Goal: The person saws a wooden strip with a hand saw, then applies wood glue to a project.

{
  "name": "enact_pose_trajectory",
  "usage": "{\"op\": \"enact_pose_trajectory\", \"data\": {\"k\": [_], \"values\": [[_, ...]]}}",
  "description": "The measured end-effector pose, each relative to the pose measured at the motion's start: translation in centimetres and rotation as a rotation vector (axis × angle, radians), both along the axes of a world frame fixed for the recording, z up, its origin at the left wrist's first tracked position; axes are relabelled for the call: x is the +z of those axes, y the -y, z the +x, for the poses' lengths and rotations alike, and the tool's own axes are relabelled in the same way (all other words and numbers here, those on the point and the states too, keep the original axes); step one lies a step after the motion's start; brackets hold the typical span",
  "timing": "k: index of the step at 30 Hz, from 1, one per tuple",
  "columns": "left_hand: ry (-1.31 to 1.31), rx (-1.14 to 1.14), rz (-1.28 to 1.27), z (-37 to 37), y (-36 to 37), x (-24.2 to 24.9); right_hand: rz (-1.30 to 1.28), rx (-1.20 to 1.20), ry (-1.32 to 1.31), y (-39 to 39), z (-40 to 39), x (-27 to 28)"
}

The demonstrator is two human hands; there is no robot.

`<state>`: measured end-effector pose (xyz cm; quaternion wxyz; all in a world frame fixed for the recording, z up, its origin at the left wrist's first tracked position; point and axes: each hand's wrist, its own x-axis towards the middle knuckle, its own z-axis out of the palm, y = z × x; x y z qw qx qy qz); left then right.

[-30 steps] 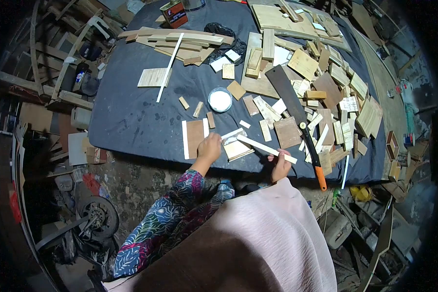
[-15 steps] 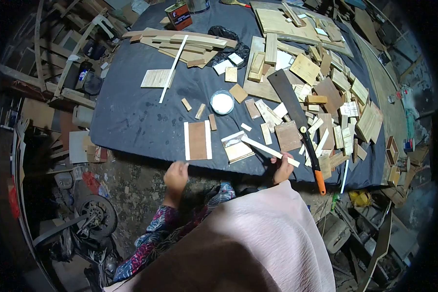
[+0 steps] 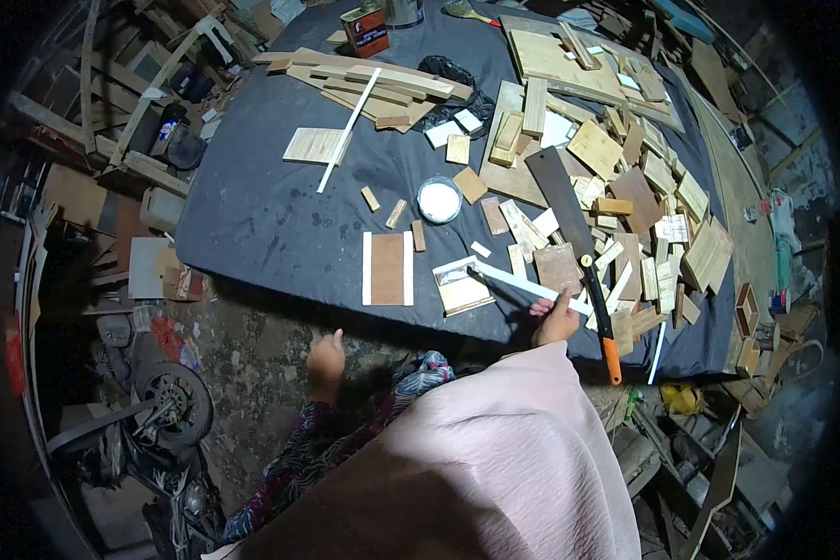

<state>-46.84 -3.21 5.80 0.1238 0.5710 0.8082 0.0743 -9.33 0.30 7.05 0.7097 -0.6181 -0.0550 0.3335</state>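
My right hand [image 3: 557,317] grips one end of a thin white wooden strip [image 3: 523,284]. The strip's far end reaches over a small wooden panel [image 3: 462,291], whose upper part is smeared with something white. My left hand [image 3: 326,356] hangs off the table's front edge, fingers curled in and thumb raised, with nothing visible in it. Nearest to it on the cloth lies a brown panel [image 3: 388,270] with a white strip along each side. Behind the panels sits a round tub of white paste [image 3: 439,200].
A handsaw [image 3: 560,196] with an orange-tipped handle lies right of my right hand, among many wood offcuts. Long boards [image 3: 383,79], a black plastic bag [image 3: 453,70] and a red-and-black can [image 3: 366,33] are at the back. A wheel [image 3: 175,404] stands on the floor at left.
My left hand has dropped slightly down and left, farther from the table edge. My right hand has shifted a little right with the strip. The whole view has moved slightly.
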Motion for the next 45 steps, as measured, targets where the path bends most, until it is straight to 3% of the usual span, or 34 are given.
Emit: {"op": "enact_pose_trajectory", "data": {"k": [10, 25, 29, 31, 36, 40, 43, 45], "values": [[0.062, 0.033, -0.243, -1.2, 0.9, -1.6, -0.118, -0.068, -0.221, 0.2, 0.4, -1.9], [0.081, 0.007, -0.384, -2.1, 1.7, -4.4, -0.196, -0.093, -0.166, 0.0, -0.2, -2.4], [0.072, 0.001, -0.346, -2.7, 1.8, -5.1, -0.105, -0.099, -0.208, 0.5, 0.4, -2.6], [0.05, 0.036, -0.49, -2.4, 1.5, -4.8, -0.117, -0.063, -0.194, 0.4, -0.3, -2.1], [0.053, -0.013, -0.494, -3.1, 1.6, -5.7, -0.143, -0.105, -0.102, 0.5, -0.1, -2.0], [0.031, -0.009, -0.567, -4.0, 1.8, -8.1, -0.089, -0.09, -0.171, 0.7, 0.7, -2.2], [0.029, 0.051, -0.602, -2.3, 1.6, -4.0, -0.122, -0.023, -0.122, 0.2, 0.1, -2.2], [0.038, 0.059, -0.589, -1.7, 0.8, -3.9, -0.143, -0.026, -0.104, 0.2, 0.3, -2.6]]}}
